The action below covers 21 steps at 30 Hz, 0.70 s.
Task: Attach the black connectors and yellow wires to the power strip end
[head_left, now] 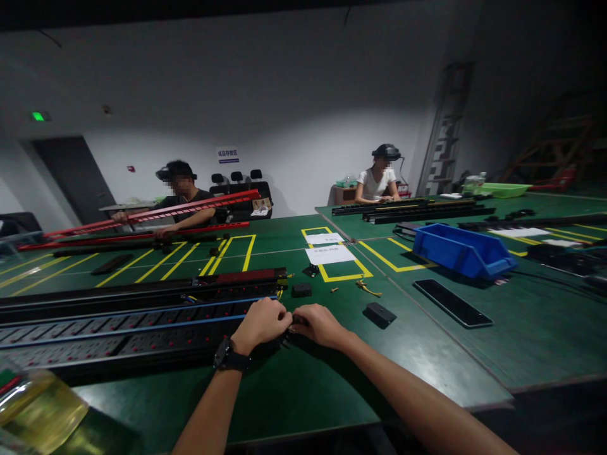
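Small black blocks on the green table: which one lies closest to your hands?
The small black block just beyond the hands, beside the strip's end; the other black block lies farther right.

Long black power strip (118, 335) with red-dotted sockets and blue wires. Lying flat, lower left of frame. Right end at centre, covered by fingers.

Assembly workshop (taped green workbenches (294, 385))

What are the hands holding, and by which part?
Both the left hand and right hand grip the near end of the long black power strip.
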Each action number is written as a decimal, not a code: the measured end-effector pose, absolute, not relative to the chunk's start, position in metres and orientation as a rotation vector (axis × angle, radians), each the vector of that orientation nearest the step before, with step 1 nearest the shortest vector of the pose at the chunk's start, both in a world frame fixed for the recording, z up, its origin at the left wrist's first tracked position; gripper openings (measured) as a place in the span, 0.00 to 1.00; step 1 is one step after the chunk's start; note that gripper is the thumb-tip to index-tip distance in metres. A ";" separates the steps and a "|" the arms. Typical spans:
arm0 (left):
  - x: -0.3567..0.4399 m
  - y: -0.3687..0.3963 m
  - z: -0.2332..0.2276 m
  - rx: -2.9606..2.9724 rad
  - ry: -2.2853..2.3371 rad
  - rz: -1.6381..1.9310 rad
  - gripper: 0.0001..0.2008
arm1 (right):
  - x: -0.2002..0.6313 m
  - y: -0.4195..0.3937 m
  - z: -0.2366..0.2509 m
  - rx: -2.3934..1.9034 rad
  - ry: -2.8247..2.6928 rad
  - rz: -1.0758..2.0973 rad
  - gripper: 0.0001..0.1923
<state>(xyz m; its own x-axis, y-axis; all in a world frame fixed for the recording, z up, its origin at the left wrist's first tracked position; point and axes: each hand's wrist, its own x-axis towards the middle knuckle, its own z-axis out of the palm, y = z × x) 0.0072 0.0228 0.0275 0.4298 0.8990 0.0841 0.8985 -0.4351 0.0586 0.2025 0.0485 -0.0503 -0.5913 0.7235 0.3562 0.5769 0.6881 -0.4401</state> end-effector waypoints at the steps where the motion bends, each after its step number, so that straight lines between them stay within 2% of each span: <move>1: 0.007 0.023 0.027 2.652 1.667 0.161 0.21 | 0.203 0.048 -0.050 -1.000 -2.384 0.381 0.11; 21: 0.007 0.024 0.026 2.674 1.652 0.195 0.21 | 0.202 0.047 -0.050 -1.016 -2.393 0.340 0.10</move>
